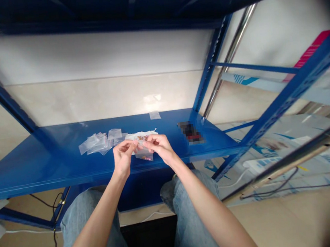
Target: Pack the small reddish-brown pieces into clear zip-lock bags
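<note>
Clear plastic bag [145, 156], small, with a few coloured bits showing through: held up at the front part of the blue metal shelf [56, 154], just below the fingertips of both hands. Taken as landmark for all places below.

Left hand [122, 155]: at the bag's left; thumb and fingers drawn together in a narrow pinch at its upper edge. Right hand [161, 145]: at the bag's right; likewise pinched on the upper edge. Exact grip of each fingertip too small to tell.

White sheet [130, 137], ragged along one edge: directly behind the bag, partly covered by the hands. Coloured pieces [143, 137]: on the sheet, behind the bag; kind not legible.

Pile of clear bags [96, 143], flat, overlapping: left of the bag. Single clear packet [154, 115]: behind it and slightly right, near the shelf's back edge. Dark rectangular object [189, 132], pixelated: right of it, well apart.

Step in hand, as judged: working the bag's mouth with both hands. Next move calls for a steady pinch on either side, bag kept upright so the contents stay low.
</note>
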`<state>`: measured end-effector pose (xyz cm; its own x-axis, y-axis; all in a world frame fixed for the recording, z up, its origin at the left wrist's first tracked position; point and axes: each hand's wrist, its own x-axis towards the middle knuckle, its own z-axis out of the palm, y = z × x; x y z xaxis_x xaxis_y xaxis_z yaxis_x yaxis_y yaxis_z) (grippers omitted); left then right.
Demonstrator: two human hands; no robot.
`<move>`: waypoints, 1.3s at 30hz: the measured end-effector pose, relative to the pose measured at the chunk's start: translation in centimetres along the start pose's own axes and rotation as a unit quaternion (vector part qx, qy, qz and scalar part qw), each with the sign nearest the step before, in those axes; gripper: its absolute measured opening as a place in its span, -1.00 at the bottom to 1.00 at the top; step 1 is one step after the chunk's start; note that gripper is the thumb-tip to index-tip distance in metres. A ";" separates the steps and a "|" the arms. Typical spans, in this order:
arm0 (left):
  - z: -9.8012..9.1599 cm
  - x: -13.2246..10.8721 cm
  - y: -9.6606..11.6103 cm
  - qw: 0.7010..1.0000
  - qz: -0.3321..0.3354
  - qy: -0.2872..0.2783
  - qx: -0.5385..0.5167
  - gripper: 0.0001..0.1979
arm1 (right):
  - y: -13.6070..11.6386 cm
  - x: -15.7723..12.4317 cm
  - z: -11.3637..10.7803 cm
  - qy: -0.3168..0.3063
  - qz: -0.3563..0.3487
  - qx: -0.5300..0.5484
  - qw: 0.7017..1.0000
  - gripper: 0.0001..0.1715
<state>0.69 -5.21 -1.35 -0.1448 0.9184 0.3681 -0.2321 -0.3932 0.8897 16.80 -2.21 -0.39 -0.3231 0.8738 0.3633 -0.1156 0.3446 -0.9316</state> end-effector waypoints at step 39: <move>-8.5 2.6 3.7 0.934 0.072 0.058 0.346 -0.56 | 0.2 2.8 -9.6 0.156 0.006 -0.053 0.986 -0.47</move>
<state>-8.74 -4.63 0.58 -0.2382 0.8315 0.5019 0.4689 -0.3541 0.8091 24.93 3.56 0.56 -0.0175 0.9354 0.3531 -0.0094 0.3530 -0.9356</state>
